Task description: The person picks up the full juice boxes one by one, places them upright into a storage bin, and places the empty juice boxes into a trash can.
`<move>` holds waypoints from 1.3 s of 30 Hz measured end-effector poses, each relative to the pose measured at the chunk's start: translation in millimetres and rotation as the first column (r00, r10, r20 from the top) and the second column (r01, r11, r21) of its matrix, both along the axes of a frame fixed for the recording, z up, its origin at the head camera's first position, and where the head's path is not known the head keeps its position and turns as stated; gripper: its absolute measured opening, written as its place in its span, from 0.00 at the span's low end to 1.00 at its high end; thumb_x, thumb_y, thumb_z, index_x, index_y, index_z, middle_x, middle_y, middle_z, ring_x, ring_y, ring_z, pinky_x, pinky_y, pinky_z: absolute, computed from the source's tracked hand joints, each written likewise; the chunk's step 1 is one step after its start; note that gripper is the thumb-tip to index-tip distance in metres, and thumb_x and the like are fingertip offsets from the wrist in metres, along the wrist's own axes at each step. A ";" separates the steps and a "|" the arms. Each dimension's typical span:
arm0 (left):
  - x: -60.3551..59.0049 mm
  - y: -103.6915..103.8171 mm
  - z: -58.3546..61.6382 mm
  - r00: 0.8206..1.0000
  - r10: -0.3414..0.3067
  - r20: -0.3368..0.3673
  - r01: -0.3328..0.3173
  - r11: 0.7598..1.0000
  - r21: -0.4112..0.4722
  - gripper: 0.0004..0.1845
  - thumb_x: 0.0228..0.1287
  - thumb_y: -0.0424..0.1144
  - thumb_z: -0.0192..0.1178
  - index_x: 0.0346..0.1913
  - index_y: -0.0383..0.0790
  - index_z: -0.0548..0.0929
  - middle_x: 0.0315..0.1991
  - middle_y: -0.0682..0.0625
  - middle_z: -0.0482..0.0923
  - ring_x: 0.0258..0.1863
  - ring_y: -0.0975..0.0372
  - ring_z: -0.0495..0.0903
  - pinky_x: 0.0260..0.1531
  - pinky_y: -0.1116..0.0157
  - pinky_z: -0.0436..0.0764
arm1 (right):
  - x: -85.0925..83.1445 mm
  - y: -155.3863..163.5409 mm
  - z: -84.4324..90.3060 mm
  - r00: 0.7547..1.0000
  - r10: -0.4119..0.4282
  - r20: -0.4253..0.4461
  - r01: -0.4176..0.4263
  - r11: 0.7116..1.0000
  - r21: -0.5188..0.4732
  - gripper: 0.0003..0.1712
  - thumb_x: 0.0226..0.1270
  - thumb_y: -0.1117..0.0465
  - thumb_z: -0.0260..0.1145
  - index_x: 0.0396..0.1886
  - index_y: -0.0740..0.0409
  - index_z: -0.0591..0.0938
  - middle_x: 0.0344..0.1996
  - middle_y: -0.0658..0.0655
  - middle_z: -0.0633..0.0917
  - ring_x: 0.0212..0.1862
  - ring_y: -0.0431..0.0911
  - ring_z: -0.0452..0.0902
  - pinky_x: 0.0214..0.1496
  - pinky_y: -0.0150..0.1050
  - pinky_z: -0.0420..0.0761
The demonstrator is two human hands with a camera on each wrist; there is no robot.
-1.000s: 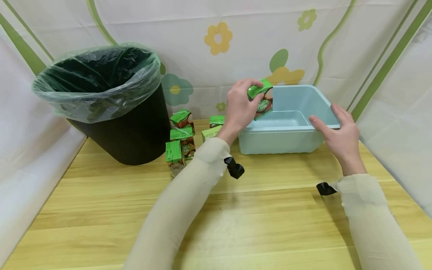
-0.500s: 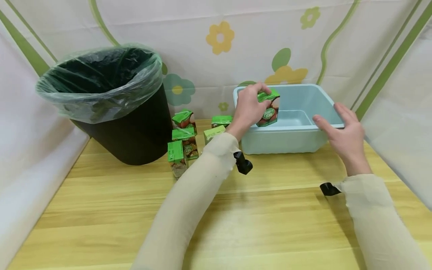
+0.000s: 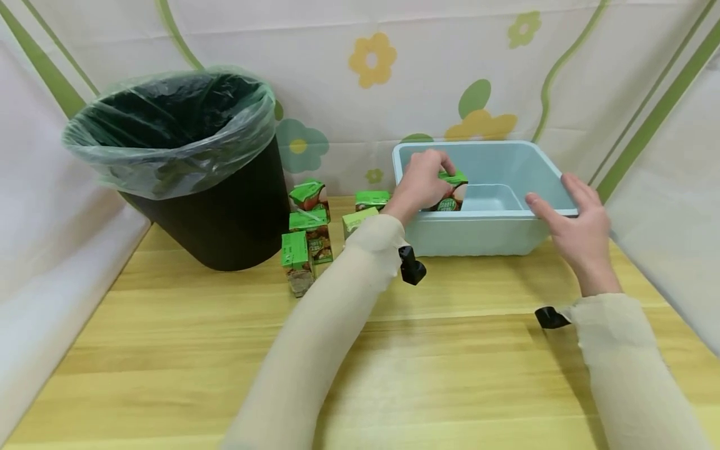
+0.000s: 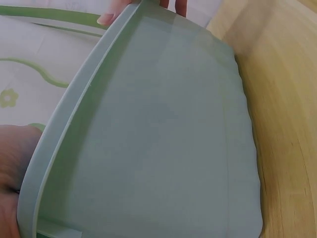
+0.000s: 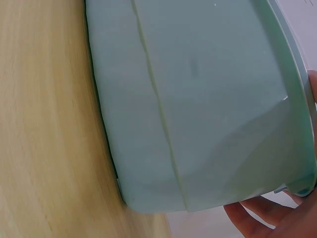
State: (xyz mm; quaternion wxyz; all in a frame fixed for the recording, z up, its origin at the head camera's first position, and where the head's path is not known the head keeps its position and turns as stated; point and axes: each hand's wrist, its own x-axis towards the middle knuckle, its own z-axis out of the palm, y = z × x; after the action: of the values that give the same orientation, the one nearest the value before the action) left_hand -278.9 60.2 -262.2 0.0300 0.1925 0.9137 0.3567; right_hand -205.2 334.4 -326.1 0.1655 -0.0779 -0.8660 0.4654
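Observation:
My left hand (image 3: 420, 186) reaches over the front rim of a light blue plastic bin (image 3: 478, 236), pinching a green-topped juice box (image 3: 454, 192) from above. The lower part of the box is hidden behind the bin's front wall. My right hand (image 3: 582, 228) holds the bin's right front corner, thumb over the rim and fingers along the outer side. In the left wrist view the bin's outer wall (image 4: 158, 119) fills most of the picture, with part of the left hand (image 4: 15, 168) behind the rim. Fingers (image 5: 262, 213) of the right hand wrap the corner in the right wrist view.
Several juice boxes (image 3: 296, 259) stand left of the bin, with a paler green carton (image 3: 359, 220) partly behind my left forearm. A black trash can (image 3: 225, 219) with a clear green liner (image 3: 180, 165) stands at the back left. Flowered cloth (image 3: 332, 75) hangs behind the wooden table (image 3: 427, 362).
My left hand has moved right and down with the juice box, from above the bin's left rim to inside the bin. The right hand keeps its hold on the corner.

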 end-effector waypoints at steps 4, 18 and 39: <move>0.2 7.8 0.2 0.999 0.011 0.031 -0.009 0.999 -0.051 0.17 0.74 0.27 0.60 0.60 0.46 0.84 0.66 0.52 0.82 0.56 0.61 0.80 0.42 0.68 0.78 | 2.7 4.7 -0.2 1.000 -0.008 0.011 0.008 1.000 -0.004 0.52 0.71 0.37 0.70 0.87 0.44 0.58 0.88 0.45 0.52 0.89 0.48 0.42 0.90 0.48 0.46; 0.3 7.0 0.6 0.999 0.010 0.046 -0.004 0.991 -0.136 0.17 0.72 0.27 0.60 0.56 0.47 0.87 0.63 0.53 0.82 0.52 0.61 0.80 0.44 0.66 0.83 | 1.0 2.1 0.7 1.000 -0.006 -0.004 0.007 1.000 0.016 0.51 0.71 0.38 0.69 0.87 0.45 0.59 0.87 0.47 0.54 0.88 0.50 0.45 0.90 0.50 0.48; -1.9 8.4 1.9 0.996 -0.061 0.061 0.074 0.968 -0.240 0.19 0.71 0.25 0.57 0.58 0.47 0.83 0.63 0.54 0.80 0.52 0.61 0.78 0.45 0.64 0.83 | 0.9 -1.5 0.2 1.000 -0.016 0.004 0.016 1.000 0.002 0.51 0.71 0.38 0.69 0.87 0.44 0.59 0.87 0.47 0.54 0.88 0.51 0.46 0.90 0.48 0.50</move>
State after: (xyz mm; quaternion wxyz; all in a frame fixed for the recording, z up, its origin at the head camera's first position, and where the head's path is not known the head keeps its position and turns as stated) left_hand -280.8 68.6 -260.3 0.0898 0.2086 0.9421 0.2466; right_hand -204.3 332.8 -325.9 0.1675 -0.0854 -0.8661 0.4632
